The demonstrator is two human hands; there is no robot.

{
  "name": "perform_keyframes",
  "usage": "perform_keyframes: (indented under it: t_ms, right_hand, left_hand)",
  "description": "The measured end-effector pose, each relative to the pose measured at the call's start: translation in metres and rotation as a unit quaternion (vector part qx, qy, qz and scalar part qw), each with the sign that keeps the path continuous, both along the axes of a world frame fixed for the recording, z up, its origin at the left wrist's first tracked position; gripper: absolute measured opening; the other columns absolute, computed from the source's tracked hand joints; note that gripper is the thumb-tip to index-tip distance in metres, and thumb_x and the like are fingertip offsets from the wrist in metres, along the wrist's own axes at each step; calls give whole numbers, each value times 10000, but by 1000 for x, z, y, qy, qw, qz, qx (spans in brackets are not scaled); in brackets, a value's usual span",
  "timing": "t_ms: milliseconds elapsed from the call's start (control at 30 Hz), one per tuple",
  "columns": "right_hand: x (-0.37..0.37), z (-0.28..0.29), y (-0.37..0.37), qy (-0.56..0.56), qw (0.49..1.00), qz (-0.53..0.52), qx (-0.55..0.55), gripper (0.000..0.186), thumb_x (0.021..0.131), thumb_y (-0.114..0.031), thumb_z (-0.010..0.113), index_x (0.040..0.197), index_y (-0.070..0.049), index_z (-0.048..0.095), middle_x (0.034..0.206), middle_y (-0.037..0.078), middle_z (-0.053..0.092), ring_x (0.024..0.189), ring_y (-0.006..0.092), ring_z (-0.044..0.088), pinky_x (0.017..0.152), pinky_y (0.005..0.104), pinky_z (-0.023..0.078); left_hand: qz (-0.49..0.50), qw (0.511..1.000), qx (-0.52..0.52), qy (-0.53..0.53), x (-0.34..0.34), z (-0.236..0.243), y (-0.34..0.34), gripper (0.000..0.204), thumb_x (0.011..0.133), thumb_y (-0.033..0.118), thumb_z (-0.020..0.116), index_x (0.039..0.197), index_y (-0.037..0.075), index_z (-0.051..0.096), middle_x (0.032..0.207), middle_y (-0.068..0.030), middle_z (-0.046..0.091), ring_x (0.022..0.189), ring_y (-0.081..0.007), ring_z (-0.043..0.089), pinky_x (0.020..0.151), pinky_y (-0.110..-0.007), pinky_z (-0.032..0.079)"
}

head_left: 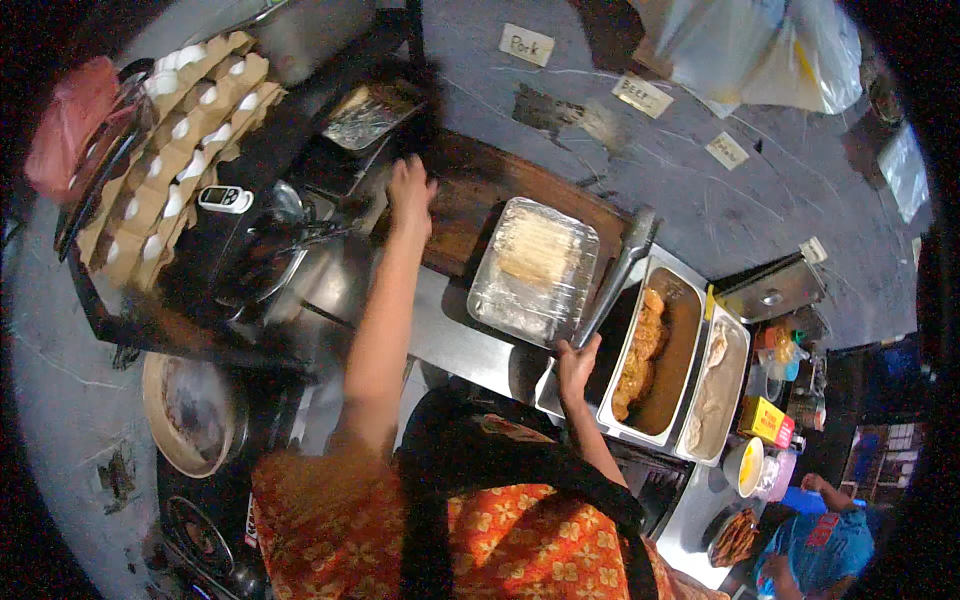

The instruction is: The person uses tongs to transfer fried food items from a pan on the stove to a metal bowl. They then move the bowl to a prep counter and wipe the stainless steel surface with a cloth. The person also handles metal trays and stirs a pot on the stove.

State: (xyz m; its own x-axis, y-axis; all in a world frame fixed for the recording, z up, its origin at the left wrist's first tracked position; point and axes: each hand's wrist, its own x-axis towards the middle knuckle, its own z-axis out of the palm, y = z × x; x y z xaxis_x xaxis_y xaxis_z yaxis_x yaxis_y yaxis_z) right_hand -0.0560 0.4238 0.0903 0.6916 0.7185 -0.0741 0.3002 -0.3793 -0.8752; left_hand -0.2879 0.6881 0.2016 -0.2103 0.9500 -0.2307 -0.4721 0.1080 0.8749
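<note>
1. The right hand (577, 362) closed its fingers around the lower end of long metal tongs (618, 281), whose axis ran up and away beside the steel tray of fried pieces (676, 370).
2. The left hand (411, 193), fingers loosely together, reached the dark wooden board (470, 205), far from the tongs.

We look down on our left hand (411, 190) stretched far over the wooden board (480, 190), fingers spread, palm down. Right hand (577, 362) grips the near end of long metal tongs (615, 280), which angle away to the far right beside a clear lidded container (535, 270). Just right of the tongs, a steel pan (680, 360) of fried pieces in brown sauce. Egg trays (170, 150) stack far left. Another person (825, 540) stands near right.
</note>
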Motion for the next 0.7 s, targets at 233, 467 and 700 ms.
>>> perform_keyframes:
  t_ms: [233,467,700]
  right_hand:
    - [9,13,-4,36,990,26,133,471,671,-31,601,1089,-3,386,707,89,522,575,162,496,507,299,427]
    - [-12,63,-8,151,975,74,147,348,735,28,534,1046,-46,395,849,48,445,628,112,461,470,241,376]
    - [-51,188,10,351,910,129,180,418,814,-160,643,1068,47,384,904,93,464,656,211,588,533,341,575]
  left_hand:
    - [-293,923,-216,124,13,-78,-163,987,761,527,628,1391,-18,98,1357,-216,322,1074,-295,524,648,-345,562]
    - [-219,974,-41,48,3,-52,-202,418,931,381,422,1136,20,471,928,-86,612,710,-176,617,507,-322,536]
    - [-160,983,52,73,-31,55,-213,477,931,403,406,1164,-13,427,949,-100,593,718,-167,614,504,-297,538]
